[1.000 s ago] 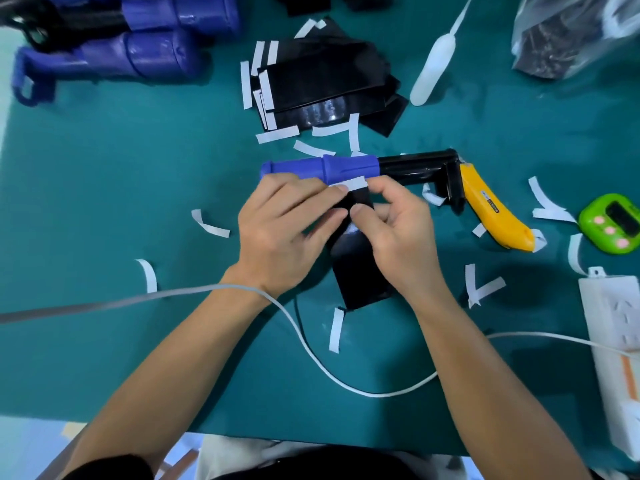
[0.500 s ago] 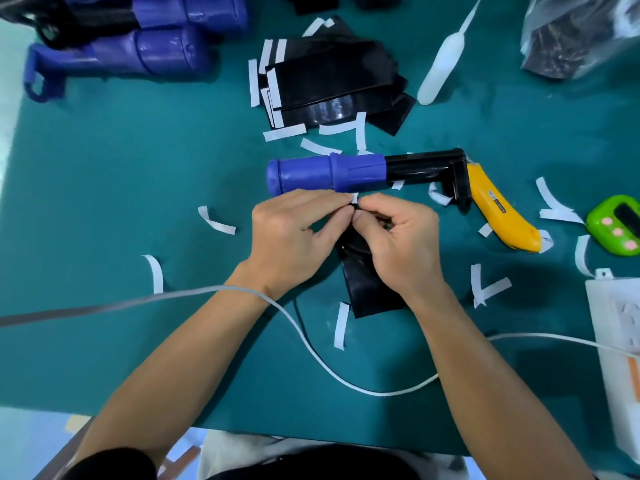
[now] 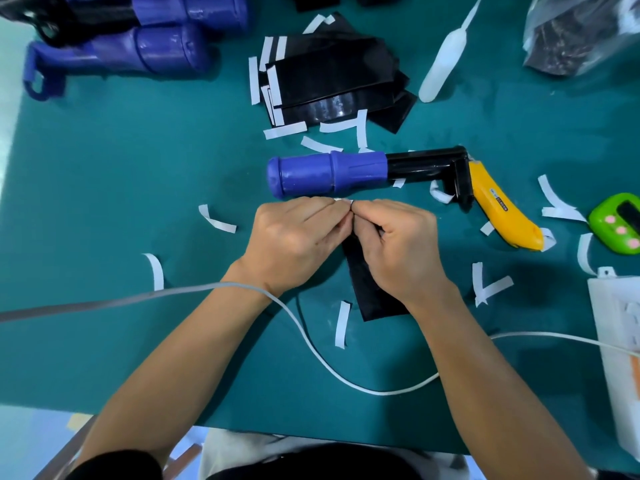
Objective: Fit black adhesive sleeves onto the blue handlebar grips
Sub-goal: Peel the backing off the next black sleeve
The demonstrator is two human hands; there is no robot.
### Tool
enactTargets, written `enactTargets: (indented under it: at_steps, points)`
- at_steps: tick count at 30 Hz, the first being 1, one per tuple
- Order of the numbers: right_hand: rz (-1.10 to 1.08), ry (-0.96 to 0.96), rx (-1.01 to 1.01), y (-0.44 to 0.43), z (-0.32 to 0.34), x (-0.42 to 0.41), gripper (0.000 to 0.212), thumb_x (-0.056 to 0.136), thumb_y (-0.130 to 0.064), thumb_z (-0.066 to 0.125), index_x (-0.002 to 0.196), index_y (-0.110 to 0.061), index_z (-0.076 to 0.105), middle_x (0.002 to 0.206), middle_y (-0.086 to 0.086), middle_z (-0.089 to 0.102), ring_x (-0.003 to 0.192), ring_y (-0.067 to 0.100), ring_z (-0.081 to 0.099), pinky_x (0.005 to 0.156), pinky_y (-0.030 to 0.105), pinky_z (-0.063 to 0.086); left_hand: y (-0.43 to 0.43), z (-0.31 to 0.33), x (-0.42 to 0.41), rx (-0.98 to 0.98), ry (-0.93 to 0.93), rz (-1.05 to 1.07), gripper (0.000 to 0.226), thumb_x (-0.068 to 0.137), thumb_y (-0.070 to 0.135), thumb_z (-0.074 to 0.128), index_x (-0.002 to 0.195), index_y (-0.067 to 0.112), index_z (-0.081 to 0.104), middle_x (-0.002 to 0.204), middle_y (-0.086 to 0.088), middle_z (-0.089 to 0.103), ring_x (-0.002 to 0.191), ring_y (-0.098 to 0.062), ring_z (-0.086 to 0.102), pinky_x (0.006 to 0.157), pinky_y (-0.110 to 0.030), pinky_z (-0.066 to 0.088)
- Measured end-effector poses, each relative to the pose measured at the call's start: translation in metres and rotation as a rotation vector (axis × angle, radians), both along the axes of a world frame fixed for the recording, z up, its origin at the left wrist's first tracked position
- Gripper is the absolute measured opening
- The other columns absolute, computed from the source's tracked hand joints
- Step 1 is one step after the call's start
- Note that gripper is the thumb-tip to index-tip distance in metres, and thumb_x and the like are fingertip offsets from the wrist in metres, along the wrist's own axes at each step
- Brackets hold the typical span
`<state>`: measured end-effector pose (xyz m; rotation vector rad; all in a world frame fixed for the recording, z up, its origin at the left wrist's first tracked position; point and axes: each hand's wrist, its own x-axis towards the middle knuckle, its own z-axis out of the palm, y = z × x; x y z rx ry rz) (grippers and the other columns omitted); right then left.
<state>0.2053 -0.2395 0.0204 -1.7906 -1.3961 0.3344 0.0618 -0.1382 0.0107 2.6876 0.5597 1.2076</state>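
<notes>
A blue handlebar grip (image 3: 325, 174) on a black bracket (image 3: 433, 166) lies across the middle of the green mat. Just below it my left hand (image 3: 294, 240) and my right hand (image 3: 398, 247) meet fingertip to fingertip, both pinching the top edge of a black adhesive sleeve (image 3: 372, 292). A sliver of white backing strip shows between the fingertips. The sleeve's lower part lies flat on the mat under my right wrist. A stack of black sleeves (image 3: 332, 77) with white strips sits farther back.
Other blue grips (image 3: 138, 53) lie at the back left. A yellow utility knife (image 3: 502, 206), a green timer (image 3: 620, 223), a white power strip (image 3: 620, 341) and its cable (image 3: 311, 344) are on the right. A white squeeze bottle (image 3: 440, 67), a plastic bag (image 3: 581, 32) and several peeled strips also lie about.
Both hands drew back toward me, off the blue grip, taking the sleeve's top edge along. The fingers closed from a loose hold into a tight pinch.
</notes>
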Motion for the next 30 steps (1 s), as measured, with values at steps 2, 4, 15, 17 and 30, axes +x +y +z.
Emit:
enactTargets:
  at_steps: [2,4,15,17,30]
  points:
    - [0.007,0.015,-0.005,0.000,0.000,0.000,0.031,0.098,0.004,0.061,0.068,0.002,0.058,0.059,0.007,0.045,0.057,0.026,0.039,0.056,0.039,0.040,0.000,0.000,0.001,-0.015,-0.005,0.009,0.005,0.089,0.005,0.082,0.084,0.003,0.081,0.078,-0.005,0.076,0.062,-0.023,0.072,0.051,-0.033,0.055]
    - [0.012,0.021,-0.014,0.000,-0.001,0.000,0.028,0.098,0.003,0.060,0.070,0.003,0.061,0.060,0.009,0.049,0.058,0.027,0.043,0.057,0.041,0.042,0.000,0.000,0.003,-0.033,-0.018,0.018,0.008,0.090,0.005,0.081,0.082,0.003,0.081,0.076,-0.005,0.076,0.062,-0.022,0.072,0.052,-0.032,0.055]
    - [-0.023,0.303,-0.080,0.000,-0.005,0.000,0.016,0.095,-0.010,0.065,0.082,-0.005,0.073,0.065,0.010,0.059,0.059,0.028,0.048,0.057,0.043,0.045,-0.006,0.004,0.005,-0.470,-0.053,0.111,0.010,0.086,0.002,0.078,0.079,0.008,0.083,0.073,0.000,0.075,0.063,-0.007,0.061,0.064,-0.012,0.046]
    - [-0.015,0.361,-0.089,0.000,-0.006,0.001,0.016,0.094,-0.010,0.064,0.082,-0.005,0.073,0.066,0.013,0.061,0.061,0.031,0.051,0.057,0.043,0.044,-0.006,0.005,0.005,-0.553,-0.051,0.108,0.010,0.085,0.001,0.078,0.081,0.009,0.082,0.074,0.001,0.075,0.066,-0.001,0.057,0.066,-0.010,0.043]
    - [-0.019,0.582,-0.076,0.003,-0.002,0.000,0.027,0.091,-0.005,0.066,0.078,-0.028,0.073,0.063,-0.015,0.056,0.061,0.002,0.045,0.058,0.020,0.038,-0.009,0.010,0.009,-0.921,-0.138,0.130,0.017,0.082,0.011,0.074,0.082,0.027,0.079,0.073,0.011,0.072,0.064,-0.002,0.059,0.066,-0.015,0.046]
